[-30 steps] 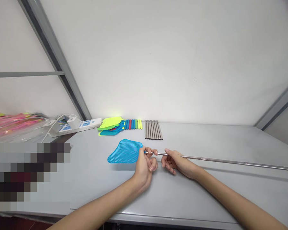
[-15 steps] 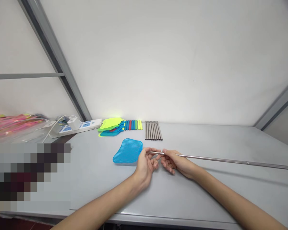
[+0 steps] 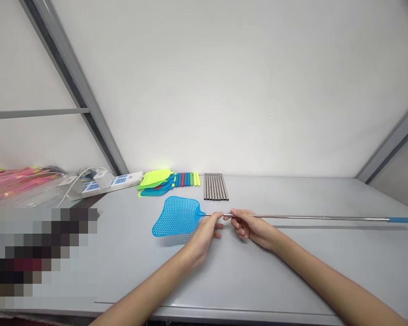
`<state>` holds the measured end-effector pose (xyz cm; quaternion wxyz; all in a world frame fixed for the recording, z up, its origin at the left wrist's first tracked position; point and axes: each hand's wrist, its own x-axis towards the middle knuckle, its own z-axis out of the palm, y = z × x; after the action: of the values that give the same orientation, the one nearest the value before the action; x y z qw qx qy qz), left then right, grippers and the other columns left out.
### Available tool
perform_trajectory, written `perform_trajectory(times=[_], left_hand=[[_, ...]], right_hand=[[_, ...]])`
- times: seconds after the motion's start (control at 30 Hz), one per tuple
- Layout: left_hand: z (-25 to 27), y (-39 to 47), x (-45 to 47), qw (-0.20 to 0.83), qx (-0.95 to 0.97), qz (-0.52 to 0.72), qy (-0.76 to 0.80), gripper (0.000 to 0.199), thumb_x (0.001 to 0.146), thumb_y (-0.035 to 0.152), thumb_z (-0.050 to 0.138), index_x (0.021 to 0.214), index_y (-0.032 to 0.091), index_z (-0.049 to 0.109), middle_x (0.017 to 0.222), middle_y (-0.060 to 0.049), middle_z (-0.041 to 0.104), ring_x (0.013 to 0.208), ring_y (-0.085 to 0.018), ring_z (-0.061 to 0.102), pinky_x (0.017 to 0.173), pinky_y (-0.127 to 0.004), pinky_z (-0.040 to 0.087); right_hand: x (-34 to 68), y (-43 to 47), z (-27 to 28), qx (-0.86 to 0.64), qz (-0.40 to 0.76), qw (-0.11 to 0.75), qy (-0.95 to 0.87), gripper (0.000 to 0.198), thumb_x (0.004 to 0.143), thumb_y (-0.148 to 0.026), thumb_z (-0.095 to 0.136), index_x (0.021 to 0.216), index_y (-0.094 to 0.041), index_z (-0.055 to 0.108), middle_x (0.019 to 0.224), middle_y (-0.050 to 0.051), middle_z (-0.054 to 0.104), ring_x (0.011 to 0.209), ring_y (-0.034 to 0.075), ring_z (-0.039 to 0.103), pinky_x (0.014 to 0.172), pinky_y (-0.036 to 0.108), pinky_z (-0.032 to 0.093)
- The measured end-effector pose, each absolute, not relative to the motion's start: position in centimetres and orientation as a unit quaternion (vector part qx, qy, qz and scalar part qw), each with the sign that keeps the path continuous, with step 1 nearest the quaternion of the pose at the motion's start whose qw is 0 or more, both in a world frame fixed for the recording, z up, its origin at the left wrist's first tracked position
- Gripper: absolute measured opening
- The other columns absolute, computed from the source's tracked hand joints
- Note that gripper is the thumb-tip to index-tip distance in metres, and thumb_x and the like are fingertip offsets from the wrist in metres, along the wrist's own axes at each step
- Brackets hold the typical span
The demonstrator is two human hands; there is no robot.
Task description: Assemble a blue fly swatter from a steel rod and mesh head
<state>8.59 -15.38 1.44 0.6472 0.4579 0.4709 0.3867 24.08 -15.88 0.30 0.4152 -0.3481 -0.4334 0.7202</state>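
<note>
A fly swatter hovers just above the grey table (image 3: 258, 267), casting a shadow. Its blue mesh head (image 3: 175, 216) points left, and its long thin metal rod (image 3: 313, 218) runs right to a blue grip (image 3: 406, 220) at the frame's edge. My left hand (image 3: 207, 230) pinches the rod right beside the head. My right hand (image 3: 246, 224) pinches the rod a few centimetres further right, fingertips nearly touching the left hand's.
Against the back wall lie a stack of green and blue swatter heads (image 3: 155, 182), a row of coloured grips (image 3: 187, 179) and a row of metal rods (image 3: 215, 186). A white power strip (image 3: 104, 182) with cables and pink-green bagged items (image 3: 13, 179) sit at left.
The swatter has been lifted off the table and levelled, so the head now hangs above its shadow. The rod's blue grip has come into view at right. Both hands stay on the rod.
</note>
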Motion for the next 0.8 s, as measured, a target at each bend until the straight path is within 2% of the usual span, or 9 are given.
perform_trajectory(times=[0.13, 0.23, 0.37, 0.47, 0.53, 0.63, 0.7, 0.8], left_hand=[[1.8, -15.2, 8.3, 0.64, 0.433, 0.419, 0.476, 0.041, 0.068, 0.041, 0.051, 0.102, 0.017, 0.048, 0.118, -0.008, 0.04, 0.09, -0.018, 0.049, 0.059, -0.022, 0.04], [2.1, -15.2, 8.4, 0.655, 0.425, 0.435, 0.449, 0.038, 0.07, 0.04, 0.048, 0.102, 0.018, 0.046, 0.119, -0.007, 0.038, 0.088, -0.017, 0.051, 0.058, -0.022, 0.04], [2.4, -15.1, 8.3, 0.665, 0.459, 0.414, 0.42, 0.039, 0.075, 0.044, 0.039, 0.102, 0.017, 0.047, 0.113, -0.008, 0.044, 0.08, -0.015, 0.055, 0.06, -0.024, 0.041], [2.9, -15.5, 8.3, 0.664, 0.586, 0.306, 0.35, 0.045, 0.08, 0.045, 0.025, 0.097, 0.013, 0.053, 0.099, -0.009, 0.054, 0.073, -0.015, 0.056, 0.063, -0.026, 0.04], [3.3, -16.2, 8.4, 0.584, 0.696, 0.262, 0.325, 0.049, 0.082, 0.044, 0.02, 0.086, 0.012, 0.058, 0.087, -0.008, 0.058, 0.067, -0.014, 0.055, 0.063, -0.028, 0.04], [3.8, -17.3, 8.5, 0.353, 0.845, 0.279, 0.288, 0.036, 0.082, 0.038, 0.031, 0.079, 0.016, 0.059, 0.081, -0.004, 0.059, 0.079, -0.016, 0.051, 0.076, -0.03, 0.037], [4.1, -17.6, 8.3, 0.264, 0.882, 0.3, 0.247, 0.028, 0.083, 0.029, 0.033, 0.085, 0.018, 0.058, 0.087, -0.003, 0.059, 0.086, -0.015, 0.049, 0.081, -0.029, 0.035], [4.3, -17.1, 7.5, 0.17, 0.884, 0.378, 0.216, 0.023, 0.082, 0.02, 0.035, 0.092, 0.019, 0.056, 0.089, -0.004, 0.058, 0.087, -0.013, 0.049, 0.08, -0.027, 0.036]], right_hand=[[24.6, -15.6, 0.5, -0.363, 0.702, 0.436, -0.431, 0.03, 0.076, -0.041, 0.049, 0.083, -0.013, 0.059, 0.057, -0.004, 0.038, 0.043, 0.003, 0.032, 0.038, 0.016, 0.024], [25.1, -15.4, 0.7, -0.374, 0.685, 0.447, -0.436, 0.032, 0.076, -0.042, 0.049, 0.085, -0.013, 0.059, 0.058, -0.004, 0.037, 0.043, 0.003, 0.032, 0.039, 0.017, 0.024], [25.6, -15.3, 0.9, -0.389, 0.658, 0.463, -0.448, 0.034, 0.075, -0.044, 0.047, 0.083, -0.014, 0.059, 0.057, -0.004, 0.037, 0.042, 0.003, 0.031, 0.038, 0.017, 0.023], [25.9, -15.1, 0.9, -0.402, 0.646, 0.467, -0.451, 0.035, 0.076, -0.046, 0.046, 0.083, -0.014, 0.059, 0.057, -0.003, 0.039, 0.043, 0.004, 0.033, 0.039, 0.018, 0.025], [26.0, -15.0, 0.7, -0.407, 0.646, 0.463, -0.45, 0.036, 0.075, -0.047, 0.044, 0.081, -0.015, 0.058, 0.057, -0.003, 0.041, 0.043, 0.005, 0.035, 0.039, 0.018, 0.026], [26.0, -14.8, 0.3, -0.41, 0.645, 0.453, -0.459, 0.039, 0.075, -0.049, 0.042, 0.075, -0.013, 0.058, 0.055, -0.002, 0.041, 0.043, 0.005, 0.035, 0.039, 0.018, 0.026], [25.9, -14.8, 0.2, -0.408, 0.641, 0.453, -0.466, 0.04, 0.076, -0.049, 0.042, 0.069, -0.013, 0.057, 0.053, -0.002, 0.041, 0.042, 0.005, 0.035, 0.039, 0.018, 0.026], [25.8, -14.9, 0.3, -0.405, 0.641, 0.452, -0.47, 0.039, 0.075, -0.048, 0.044, 0.065, -0.013, 0.056, 0.051, -0.003, 0.04, 0.042, 0.005, 0.035, 0.04, 0.018, 0.026]])
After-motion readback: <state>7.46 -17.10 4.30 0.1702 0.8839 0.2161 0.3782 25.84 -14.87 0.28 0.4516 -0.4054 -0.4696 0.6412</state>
